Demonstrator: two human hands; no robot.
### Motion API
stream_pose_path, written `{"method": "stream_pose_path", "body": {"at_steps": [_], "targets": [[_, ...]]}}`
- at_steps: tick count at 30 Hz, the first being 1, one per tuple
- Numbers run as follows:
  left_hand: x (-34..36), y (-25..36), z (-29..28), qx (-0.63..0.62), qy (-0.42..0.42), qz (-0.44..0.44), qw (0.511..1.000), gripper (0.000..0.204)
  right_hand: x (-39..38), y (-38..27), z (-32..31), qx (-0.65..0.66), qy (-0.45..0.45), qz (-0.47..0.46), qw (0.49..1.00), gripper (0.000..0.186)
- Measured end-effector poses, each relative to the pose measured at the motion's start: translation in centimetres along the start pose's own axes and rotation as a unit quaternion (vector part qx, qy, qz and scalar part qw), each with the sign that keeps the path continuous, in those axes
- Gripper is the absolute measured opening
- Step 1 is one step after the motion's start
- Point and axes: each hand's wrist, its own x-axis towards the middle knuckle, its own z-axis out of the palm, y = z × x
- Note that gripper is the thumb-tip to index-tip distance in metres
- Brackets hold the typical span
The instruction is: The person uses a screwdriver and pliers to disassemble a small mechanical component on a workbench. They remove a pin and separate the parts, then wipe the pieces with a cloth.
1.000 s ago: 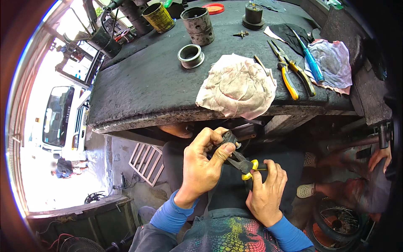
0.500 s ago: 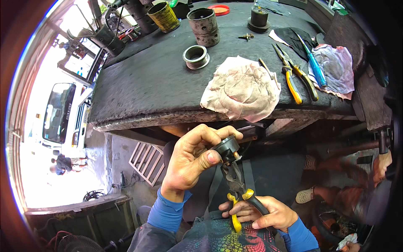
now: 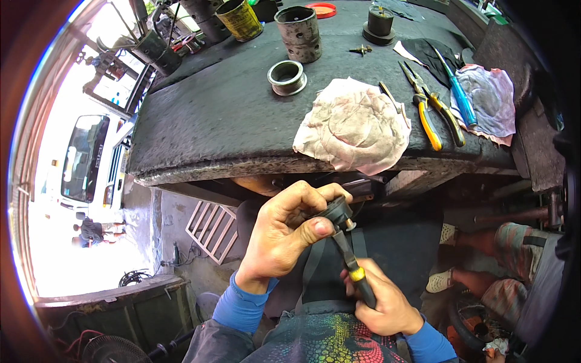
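Observation:
My left hand (image 3: 279, 239) pinches a black round part (image 3: 336, 210) between thumb and fingers, just in front of the bench edge. A small light-coloured pin sticks out of the part's right underside. Wrapped around a pair of pliers (image 3: 346, 249) with yellow-and-black handles is my right hand (image 3: 387, 302). The pliers are seen edge-on and point up at the part. Their jaw tips are at or close to the pin; whether they grip it I cannot tell. On the bench beyond both hands lies a crumpled whitish rag (image 3: 357, 127).
The dark workbench (image 3: 206, 121) carries a metal ring (image 3: 287, 78), a perforated cylinder (image 3: 298, 36), a yellow can (image 3: 239, 21), long-nose pliers (image 3: 428, 106) and a blue-handled screwdriver (image 3: 458, 94). A person's legs (image 3: 478, 284) are at the right. A slatted wooden frame (image 3: 210, 232) lies at lower left.
The plier handles, spread apart before, are now squeezed together, and the pliers have turned edge-on. My right hand closed round them. My left hand shifted slightly right with the black part.

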Motion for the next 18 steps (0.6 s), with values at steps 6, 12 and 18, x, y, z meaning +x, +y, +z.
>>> {"method": "stream_pose_path", "body": {"at_steps": [6,12,18], "targets": [[-0.2,-1.8,1.0,0.120,0.086,-0.004,0.989,0.018,1.2,2.0,2.2,-0.503,0.268,-0.053,0.820,0.060],[0.8,-1.2,-0.5,0.056,0.058,0.049,0.995,0.017,-0.8,2.6,1.5,-0.299,0.196,-0.021,0.934,0.060],[0.8,-0.4,-1.1,-0.021,-0.033,0.015,0.999,0.031,-1.4,1.4,-1.0,0.380,-0.114,0.105,0.912,0.066]]}}
